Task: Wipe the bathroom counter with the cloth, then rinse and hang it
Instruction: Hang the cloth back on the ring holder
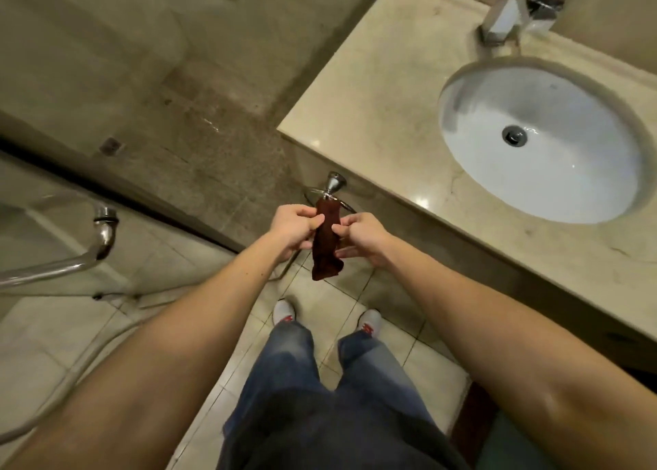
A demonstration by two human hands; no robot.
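Observation:
A dark brown cloth (325,243) hangs in a narrow bunched strip from a chrome towel ring (332,190) fixed to the side of the vanity. My left hand (295,226) pinches the cloth's left edge near its top. My right hand (361,236) pinches its right edge at about the same height. The cloth's lower end dangles free below both hands. The beige marble counter (384,89) lies to the right, with a white oval basin (540,142) set into it.
A chrome faucet (512,14) stands behind the basin. At left a glass shower panel carries a curved chrome handle (96,245). A floor drain (111,146) sits in the dark shower floor. My feet in white shoes stand on beige tiles below the cloth.

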